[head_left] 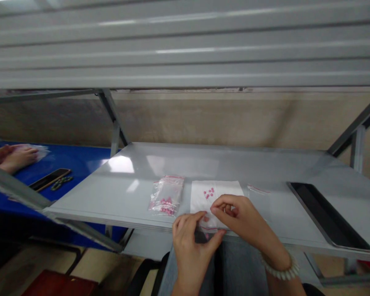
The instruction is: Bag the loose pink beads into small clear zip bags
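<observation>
At the table's front edge, my left hand [193, 242] grips a small clear zip bag [206, 225] between fingers and thumb. Pinkish spots show in that bag. Just above it is my right hand [234, 211], thumb and forefinger pinched together; whatever is between the tips is too small to make out. Under both hands lies a white sheet of paper [200, 190], and on it several small pink pieces [209, 193] sit in a loose group. Left of the paper is a stack of clear zip bags [168, 196] with pink pieces inside.
A flat clear zip bag [259, 197] lies right of the paper, and a dark tablet [327, 216] lies farther right on the grey table [117, 193]. At left, another person's hands [17, 158] hold clear bags over a blue table with a phone [51, 179].
</observation>
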Action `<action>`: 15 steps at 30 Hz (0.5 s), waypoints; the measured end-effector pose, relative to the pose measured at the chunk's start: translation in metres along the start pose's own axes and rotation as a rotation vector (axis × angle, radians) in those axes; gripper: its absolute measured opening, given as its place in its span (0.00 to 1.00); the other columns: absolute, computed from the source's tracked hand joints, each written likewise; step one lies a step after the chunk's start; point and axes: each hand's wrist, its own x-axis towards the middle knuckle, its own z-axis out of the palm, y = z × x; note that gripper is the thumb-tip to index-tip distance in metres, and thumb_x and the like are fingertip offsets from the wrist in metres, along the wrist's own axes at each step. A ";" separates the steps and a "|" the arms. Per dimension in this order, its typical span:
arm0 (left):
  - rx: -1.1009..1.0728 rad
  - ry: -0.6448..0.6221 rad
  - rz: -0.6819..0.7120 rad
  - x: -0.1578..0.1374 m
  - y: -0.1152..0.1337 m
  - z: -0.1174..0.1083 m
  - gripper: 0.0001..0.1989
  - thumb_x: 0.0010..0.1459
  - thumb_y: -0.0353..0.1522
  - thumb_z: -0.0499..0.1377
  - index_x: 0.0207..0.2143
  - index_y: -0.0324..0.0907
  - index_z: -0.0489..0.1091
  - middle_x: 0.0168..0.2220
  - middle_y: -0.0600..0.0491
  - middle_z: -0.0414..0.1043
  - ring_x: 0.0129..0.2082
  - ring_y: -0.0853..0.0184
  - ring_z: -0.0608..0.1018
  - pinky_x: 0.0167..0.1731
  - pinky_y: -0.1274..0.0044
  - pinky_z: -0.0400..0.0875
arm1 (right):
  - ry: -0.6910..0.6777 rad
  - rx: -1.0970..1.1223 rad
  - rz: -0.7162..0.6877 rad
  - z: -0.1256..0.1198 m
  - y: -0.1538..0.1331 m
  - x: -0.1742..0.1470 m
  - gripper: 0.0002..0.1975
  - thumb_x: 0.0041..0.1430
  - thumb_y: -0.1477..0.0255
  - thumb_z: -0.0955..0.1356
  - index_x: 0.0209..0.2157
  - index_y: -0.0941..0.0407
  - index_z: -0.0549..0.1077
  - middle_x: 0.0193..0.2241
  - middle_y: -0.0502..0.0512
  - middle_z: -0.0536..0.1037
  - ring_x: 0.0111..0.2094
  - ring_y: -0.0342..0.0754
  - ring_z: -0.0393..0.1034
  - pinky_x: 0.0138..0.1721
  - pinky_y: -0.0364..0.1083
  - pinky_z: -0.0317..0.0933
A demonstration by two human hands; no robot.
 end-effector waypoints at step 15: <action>-0.014 0.037 0.017 0.001 0.000 0.001 0.17 0.51 0.40 0.70 0.41 0.45 0.72 0.32 0.54 0.78 0.33 0.60 0.77 0.38 0.68 0.68 | 0.082 -0.433 -0.086 0.023 0.031 0.038 0.12 0.56 0.85 0.66 0.35 0.58 0.79 0.36 0.58 0.77 0.38 0.52 0.72 0.43 0.48 0.63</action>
